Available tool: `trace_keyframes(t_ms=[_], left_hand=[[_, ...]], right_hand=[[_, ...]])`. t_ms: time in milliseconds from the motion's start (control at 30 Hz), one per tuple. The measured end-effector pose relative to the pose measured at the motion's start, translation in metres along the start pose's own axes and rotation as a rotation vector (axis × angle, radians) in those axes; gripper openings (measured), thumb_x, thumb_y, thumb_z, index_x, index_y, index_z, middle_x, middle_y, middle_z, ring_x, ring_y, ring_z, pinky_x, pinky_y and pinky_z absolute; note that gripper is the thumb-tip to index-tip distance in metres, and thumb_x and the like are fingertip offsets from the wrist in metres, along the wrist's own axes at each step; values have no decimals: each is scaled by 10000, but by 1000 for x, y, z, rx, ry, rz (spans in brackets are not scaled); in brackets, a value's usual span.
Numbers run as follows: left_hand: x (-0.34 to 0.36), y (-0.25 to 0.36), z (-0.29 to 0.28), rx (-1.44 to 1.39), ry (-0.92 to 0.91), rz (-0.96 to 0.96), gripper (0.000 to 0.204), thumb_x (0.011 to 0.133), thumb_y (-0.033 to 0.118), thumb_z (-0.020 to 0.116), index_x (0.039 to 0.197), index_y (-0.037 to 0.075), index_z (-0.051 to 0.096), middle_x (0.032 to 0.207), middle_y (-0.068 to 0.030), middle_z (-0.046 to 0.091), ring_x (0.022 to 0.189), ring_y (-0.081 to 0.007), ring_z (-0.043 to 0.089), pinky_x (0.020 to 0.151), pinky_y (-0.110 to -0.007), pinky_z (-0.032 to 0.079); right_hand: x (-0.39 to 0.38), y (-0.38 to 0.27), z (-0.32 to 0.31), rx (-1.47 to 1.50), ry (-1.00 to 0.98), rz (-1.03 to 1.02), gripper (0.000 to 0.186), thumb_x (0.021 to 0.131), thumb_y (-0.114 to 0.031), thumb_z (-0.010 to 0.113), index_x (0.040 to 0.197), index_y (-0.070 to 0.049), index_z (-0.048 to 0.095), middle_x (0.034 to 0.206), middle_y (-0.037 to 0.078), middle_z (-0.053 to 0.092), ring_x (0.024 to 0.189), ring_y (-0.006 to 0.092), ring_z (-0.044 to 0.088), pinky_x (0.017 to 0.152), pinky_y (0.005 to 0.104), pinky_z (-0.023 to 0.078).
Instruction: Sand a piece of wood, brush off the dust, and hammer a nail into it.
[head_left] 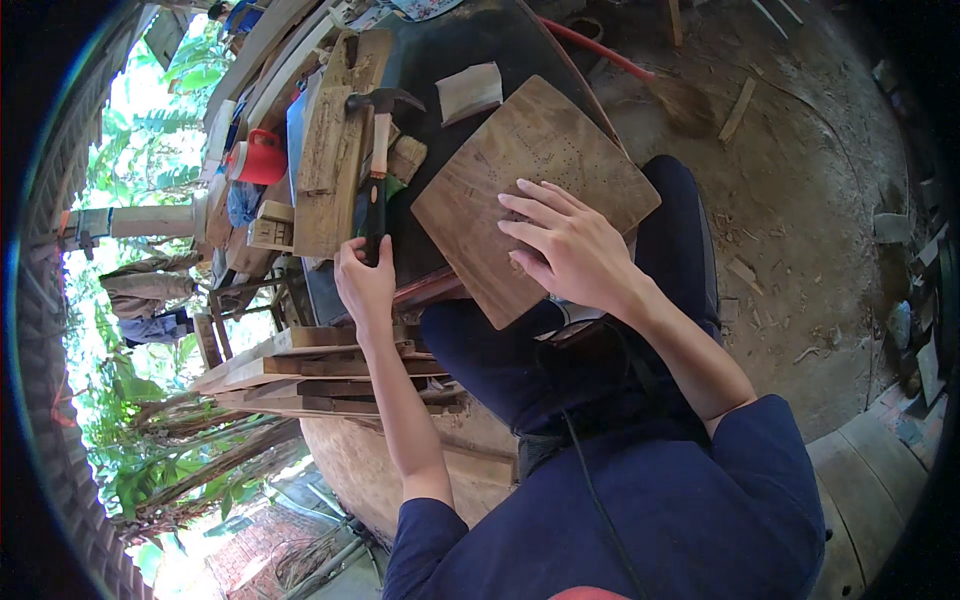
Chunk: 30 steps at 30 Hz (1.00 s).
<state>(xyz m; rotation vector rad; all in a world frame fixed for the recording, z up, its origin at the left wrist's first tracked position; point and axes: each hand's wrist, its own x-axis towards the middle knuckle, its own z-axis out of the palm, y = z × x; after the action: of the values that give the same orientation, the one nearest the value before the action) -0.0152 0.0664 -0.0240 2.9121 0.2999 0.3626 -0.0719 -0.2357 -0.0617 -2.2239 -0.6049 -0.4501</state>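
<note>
Our left fingers [352, 262]: closed on the butt end of the hammer [375, 205], thumb on the right side of the handle
Our right hand [585, 245]: open, fingers spread over the board [470, 215], gripping nothing that we can see
Hammer's axis: runs straight away from our left fingers, head at the far end, beside the long wood block [325, 150]; we cannot tell if it is lifted
Nearer hand: left to hammer, right to board
Board: right of the hammer, apart, cornerwise to us, partly over the dark tabletop [440, 55]
</note>
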Motion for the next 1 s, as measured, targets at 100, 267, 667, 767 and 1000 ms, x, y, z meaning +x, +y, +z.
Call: trace_keyframes(t_ms=[100,267,667,767,1000], left_hand=[[-3,-14,5,19,18,29,489,922,390,759,1143,-38,679,1070,-226,719,1040,-392,670,926,-458,516],[0,-13,9,-41,112,108,482,936,389,743,1148,-41,686,1069,-239,723,1038,-403,691,924,-458,528],[23,1,5,32,62,234,443,968,320,702,1252,-18,658,1225,-227,683,1101,-411,673,943,-457,533],[32,3,7,7,-2,238,499,931,280,728,1338,9,623,1264,-230,687,1189,-419,644,1007,-470,506],[41,20,-2,131,-143,155,615,802,148,729,1370,2,546,1239,-281,669,1122,-426,672,964,-493,543]], right_hand=[[1,-3,0,-7,-1,-4,287,912,-192,728,1162,-53,752,1379,115,652,1382,313,533,1188,428,414],[1,-3,3,-15,7,-14,291,912,-190,725,1161,-41,750,1375,134,651,1385,319,530,1201,430,396],[2,-4,2,-21,-4,-13,291,908,-187,727,1161,-42,742,1377,138,649,1384,329,532,1209,434,390],[3,-4,1,-23,2,-10,288,906,-181,727,1158,-43,740,1380,141,646,1387,330,531,1208,438,390],[1,-2,2,-19,-4,-6,285,914,-187,725,1163,-49,747,1385,128,647,1387,321,531,1205,444,393]])
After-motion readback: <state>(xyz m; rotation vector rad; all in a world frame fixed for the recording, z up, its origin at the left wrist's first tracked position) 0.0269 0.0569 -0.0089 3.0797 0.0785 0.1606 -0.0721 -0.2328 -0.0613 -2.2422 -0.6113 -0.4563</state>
